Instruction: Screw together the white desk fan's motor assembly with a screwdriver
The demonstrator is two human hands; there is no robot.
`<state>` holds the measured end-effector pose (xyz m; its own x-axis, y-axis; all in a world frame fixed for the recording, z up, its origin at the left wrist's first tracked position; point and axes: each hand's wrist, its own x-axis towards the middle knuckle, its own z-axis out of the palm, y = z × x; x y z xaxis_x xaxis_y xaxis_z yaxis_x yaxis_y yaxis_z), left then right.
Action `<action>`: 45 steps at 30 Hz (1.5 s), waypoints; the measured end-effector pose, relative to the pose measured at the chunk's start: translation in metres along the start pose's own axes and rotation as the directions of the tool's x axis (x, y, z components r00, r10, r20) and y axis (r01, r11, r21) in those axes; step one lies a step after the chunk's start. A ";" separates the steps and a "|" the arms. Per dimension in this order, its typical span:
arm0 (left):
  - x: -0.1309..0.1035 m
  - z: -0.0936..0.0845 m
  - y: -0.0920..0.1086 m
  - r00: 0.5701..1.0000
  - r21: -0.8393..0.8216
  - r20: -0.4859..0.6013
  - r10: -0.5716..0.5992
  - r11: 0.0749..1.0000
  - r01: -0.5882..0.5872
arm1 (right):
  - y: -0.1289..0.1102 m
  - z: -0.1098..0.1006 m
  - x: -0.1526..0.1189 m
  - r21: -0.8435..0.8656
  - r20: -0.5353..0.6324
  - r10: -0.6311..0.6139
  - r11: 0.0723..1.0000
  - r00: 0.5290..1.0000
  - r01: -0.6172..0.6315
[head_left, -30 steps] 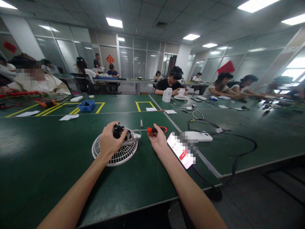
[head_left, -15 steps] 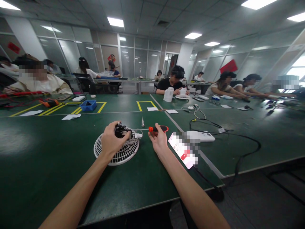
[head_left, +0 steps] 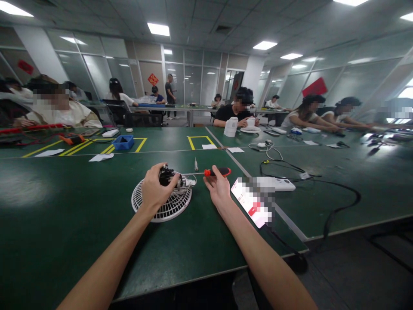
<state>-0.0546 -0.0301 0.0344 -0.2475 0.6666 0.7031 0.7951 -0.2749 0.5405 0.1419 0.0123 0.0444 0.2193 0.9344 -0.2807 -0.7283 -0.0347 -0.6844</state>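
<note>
Green bench spreads beneath both grips. White round grille lies flat on it, just under my left grip. Phone with lit screen lies just right of my right grip, its edge close to that forearm; I'd keep the elbow clear of it. Dark mechanism, with white wiring to its right, sits over the grille inside my left grip: thumb on the near right side, fingers curled round the far left, pinching the body. Orange-and-black screwdriver is pinched by its handle in my right grip, thumb along the top, lower fingers loosely extended. Its shaft runs level, leftward across the gap between the grips, towards the mechanism; whether the tip is seated I cannot tell from here. My judgement for driver work: brace the mechanism with the left grip, hold the shaft square to the screw, press inward before turning, and turn from the fingers so the wrist stays in line. Mind the loose wires beside the tip; a slip could snag them. Smallest: slim clear-handled tool, beyond the gap between the grips, untouched.
</note>
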 end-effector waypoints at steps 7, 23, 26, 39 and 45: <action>0.000 0.001 -0.001 1.000 0.008 0.003 -0.005 1.000 0.005 | -0.002 0.004 -0.004 0.012 -0.022 0.035 0.999 0.999 -0.035; 0.000 0.002 -0.001 1.000 0.006 0.002 -0.011 1.000 0.011 | -0.003 0.002 0.000 0.077 0.040 0.018 0.997 0.999 -0.021; 0.000 0.002 -0.001 1.000 0.019 0.002 -0.002 1.000 0.002 | -0.005 0.002 -0.001 0.104 0.053 0.057 0.993 0.997 -0.063; 0.000 0.001 -0.001 1.000 0.021 0.007 0.000 1.000 -0.001 | -0.002 0.006 -0.005 0.051 0.034 0.000 0.999 0.999 -0.002; 0.000 0.002 -0.004 1.000 0.038 0.017 0.022 0.999 -0.022 | 0.005 0.003 -0.003 0.012 0.024 -0.001 1.000 1.000 0.000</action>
<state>-0.0567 -0.0272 0.0312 -0.2205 0.6724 0.7066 0.8209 -0.2633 0.5067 0.1357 0.0104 0.0444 0.2043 0.9426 -0.2640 -0.7361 -0.0299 -0.6762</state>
